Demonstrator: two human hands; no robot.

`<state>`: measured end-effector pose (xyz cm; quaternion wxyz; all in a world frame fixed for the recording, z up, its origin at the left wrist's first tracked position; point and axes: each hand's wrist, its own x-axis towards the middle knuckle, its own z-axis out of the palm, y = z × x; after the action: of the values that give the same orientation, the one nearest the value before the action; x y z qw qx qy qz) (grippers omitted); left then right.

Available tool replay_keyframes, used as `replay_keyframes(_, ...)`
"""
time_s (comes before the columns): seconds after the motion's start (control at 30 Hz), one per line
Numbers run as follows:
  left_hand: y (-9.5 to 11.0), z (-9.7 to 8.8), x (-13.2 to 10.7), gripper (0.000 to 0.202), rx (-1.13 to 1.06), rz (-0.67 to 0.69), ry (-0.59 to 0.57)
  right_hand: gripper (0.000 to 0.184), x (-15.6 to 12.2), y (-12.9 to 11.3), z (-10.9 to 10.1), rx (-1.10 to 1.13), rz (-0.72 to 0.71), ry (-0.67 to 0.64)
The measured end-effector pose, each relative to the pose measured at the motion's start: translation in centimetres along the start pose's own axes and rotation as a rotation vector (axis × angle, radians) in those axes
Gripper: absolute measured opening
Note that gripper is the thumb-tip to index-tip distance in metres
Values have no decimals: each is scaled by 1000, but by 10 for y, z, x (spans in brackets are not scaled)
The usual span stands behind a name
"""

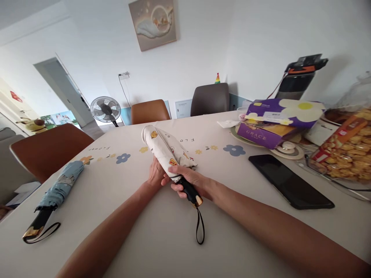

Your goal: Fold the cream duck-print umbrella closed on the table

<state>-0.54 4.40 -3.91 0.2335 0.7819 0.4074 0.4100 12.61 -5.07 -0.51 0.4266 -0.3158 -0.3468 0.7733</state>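
Observation:
A white folding umbrella [164, 148] with small yellow cartoon prints is held over the middle of the table, its canopy loosely folded. My right hand [193, 181] is closed around it where the canopy meets the black handle [189, 192]. The handle has a gold end, and a black wrist strap [199, 227] hangs from it. My left hand [156, 172] grips the umbrella from below and the left side; its fingers are partly hidden behind the canopy. To the left lies a blue folding umbrella [62, 183], bundled narrow, with a black and gold handle.
The table [156, 243] has a flower-printed cover. On the right lie a black phone [290, 181], purple boxes [261, 133], a snack jar [348, 146] and a dark bottle [297, 81]. Chairs [150, 111] and a fan [106, 110] stand beyond.

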Motion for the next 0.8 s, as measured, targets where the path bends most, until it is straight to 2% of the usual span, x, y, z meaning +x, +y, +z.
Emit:
replay_keyframes(0.17, -5, 0, 8, 17, -100, -49, 25, 23, 4, 10, -2, 26, -67, -18)
replay_keyframes(0.33, -22, -12, 31, 10, -207, -227, 142, 24, 9, 13, -7, 123, -23, -25)
replay_keyframes(0.47, -29, -28, 42, 28, -529, -353, 266, 24, 9, 10, -4, 134, 20, -31)
replay_keyframes(0.57, -27, -34, 44, 27, -722, -393, 259, 24, 9, 9, -2, 141, 14, -43)
replay_keyframes(0.67, -25, -35, 45, 20, -754, -419, 296, 25, 8, 10, -1, 126, 1, -50)
replay_keyframes(0.8, -25, -37, 45, 23, -727, -400, 337, 25, 9, 11, -6, 107, 6, -62)
